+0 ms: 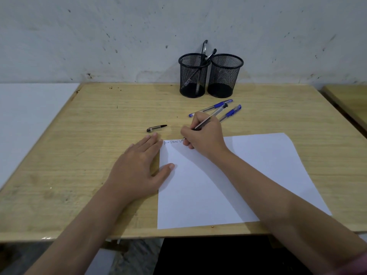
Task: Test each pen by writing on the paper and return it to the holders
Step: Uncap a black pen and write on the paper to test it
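Note:
A white sheet of paper [228, 175] lies on the wooden desk [99, 126], with a short line of handwriting at its top left. My right hand [204, 135] grips a clear black pen [214, 114], its tip touching the paper at the end of the writing. My left hand [139, 165] rests flat, fingers spread, on the paper's left edge. A black pen cap [156, 128] lies on the desk beyond my left hand. Two blue pens [212, 107] [231, 113] lie behind my right hand. Two black mesh holders stand at the back: the left holder [193, 76] contains pens, the right holder [224, 76] looks empty.
A stained white wall rises directly behind the holders. A white surface [29, 116] adjoins the desk on the left, and another wooden desk [353, 102] stands at the right. The desk's front edge runs just below the paper.

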A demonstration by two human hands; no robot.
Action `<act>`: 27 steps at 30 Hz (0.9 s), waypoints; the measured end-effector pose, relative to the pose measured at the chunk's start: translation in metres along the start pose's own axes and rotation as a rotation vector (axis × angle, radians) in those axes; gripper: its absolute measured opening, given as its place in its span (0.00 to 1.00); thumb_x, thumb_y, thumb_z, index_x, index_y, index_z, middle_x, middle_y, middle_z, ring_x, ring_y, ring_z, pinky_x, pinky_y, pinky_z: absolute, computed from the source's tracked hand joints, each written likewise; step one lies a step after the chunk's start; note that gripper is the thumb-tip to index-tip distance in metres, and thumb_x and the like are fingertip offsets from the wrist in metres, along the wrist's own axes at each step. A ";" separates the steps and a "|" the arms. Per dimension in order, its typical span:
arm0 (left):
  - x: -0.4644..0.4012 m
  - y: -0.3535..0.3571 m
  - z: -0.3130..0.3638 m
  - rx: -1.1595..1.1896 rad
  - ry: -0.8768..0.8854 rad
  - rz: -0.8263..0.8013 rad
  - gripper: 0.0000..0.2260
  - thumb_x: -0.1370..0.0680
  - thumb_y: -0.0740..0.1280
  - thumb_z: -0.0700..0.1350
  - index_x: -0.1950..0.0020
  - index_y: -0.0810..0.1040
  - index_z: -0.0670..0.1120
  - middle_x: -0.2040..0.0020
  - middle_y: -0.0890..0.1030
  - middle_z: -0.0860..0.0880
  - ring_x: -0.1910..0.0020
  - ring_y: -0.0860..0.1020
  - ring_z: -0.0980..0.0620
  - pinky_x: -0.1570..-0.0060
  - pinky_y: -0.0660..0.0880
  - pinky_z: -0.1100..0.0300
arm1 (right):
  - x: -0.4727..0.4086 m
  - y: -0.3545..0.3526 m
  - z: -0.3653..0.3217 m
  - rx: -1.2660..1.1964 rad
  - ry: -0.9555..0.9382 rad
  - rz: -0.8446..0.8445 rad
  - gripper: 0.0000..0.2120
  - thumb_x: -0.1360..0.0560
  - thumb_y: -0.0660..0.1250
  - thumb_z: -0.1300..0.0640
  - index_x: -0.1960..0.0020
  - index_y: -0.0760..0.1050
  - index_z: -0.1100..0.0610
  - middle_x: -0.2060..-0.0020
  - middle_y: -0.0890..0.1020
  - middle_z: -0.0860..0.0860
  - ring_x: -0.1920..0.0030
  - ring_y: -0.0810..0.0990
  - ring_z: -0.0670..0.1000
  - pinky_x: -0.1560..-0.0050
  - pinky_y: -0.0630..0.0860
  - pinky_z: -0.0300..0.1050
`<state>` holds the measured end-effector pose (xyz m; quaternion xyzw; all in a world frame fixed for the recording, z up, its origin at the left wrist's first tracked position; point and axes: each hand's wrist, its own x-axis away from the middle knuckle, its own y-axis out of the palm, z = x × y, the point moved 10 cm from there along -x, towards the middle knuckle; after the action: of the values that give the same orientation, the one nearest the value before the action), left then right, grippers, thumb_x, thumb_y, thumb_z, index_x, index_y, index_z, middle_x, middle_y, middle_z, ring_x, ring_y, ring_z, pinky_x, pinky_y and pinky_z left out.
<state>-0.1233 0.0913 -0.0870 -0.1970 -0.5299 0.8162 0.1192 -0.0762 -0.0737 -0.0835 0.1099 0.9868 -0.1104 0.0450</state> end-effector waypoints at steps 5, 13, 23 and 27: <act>-0.001 0.000 -0.001 0.000 0.000 -0.005 0.36 0.30 0.53 0.67 0.27 0.63 0.47 0.25 0.61 0.51 0.26 0.58 0.54 0.30 0.62 0.47 | -0.001 -0.002 -0.002 0.012 -0.012 0.015 0.12 0.33 0.66 0.70 0.68 0.65 0.61 0.74 0.74 0.69 0.74 0.79 0.58 0.77 0.72 0.42; 0.000 0.000 -0.001 -0.002 -0.002 -0.005 0.37 0.30 0.53 0.67 0.27 0.63 0.48 0.25 0.60 0.52 0.26 0.57 0.55 0.29 0.61 0.51 | 0.000 -0.004 -0.001 -0.020 -0.020 0.026 0.10 0.32 0.65 0.71 0.67 0.66 0.62 0.74 0.72 0.62 0.76 0.78 0.57 0.78 0.72 0.40; 0.000 -0.001 0.000 -0.002 -0.004 -0.006 0.37 0.30 0.53 0.67 0.27 0.63 0.47 0.25 0.60 0.52 0.26 0.57 0.55 0.29 0.61 0.50 | 0.000 -0.003 -0.003 -0.020 -0.033 0.025 0.11 0.33 0.66 0.71 0.68 0.66 0.62 0.75 0.72 0.63 0.76 0.77 0.56 0.79 0.72 0.39; 0.000 -0.002 0.000 -0.005 -0.005 -0.002 0.37 0.30 0.53 0.67 0.27 0.63 0.47 0.25 0.61 0.52 0.26 0.57 0.55 0.29 0.61 0.49 | 0.000 -0.004 -0.001 -0.018 -0.022 0.032 0.11 0.33 0.66 0.71 0.68 0.65 0.62 0.75 0.72 0.61 0.77 0.77 0.55 0.79 0.71 0.40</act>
<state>-0.1232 0.0921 -0.0856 -0.1947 -0.5323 0.8154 0.1182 -0.0769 -0.0770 -0.0817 0.1239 0.9853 -0.1017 0.0588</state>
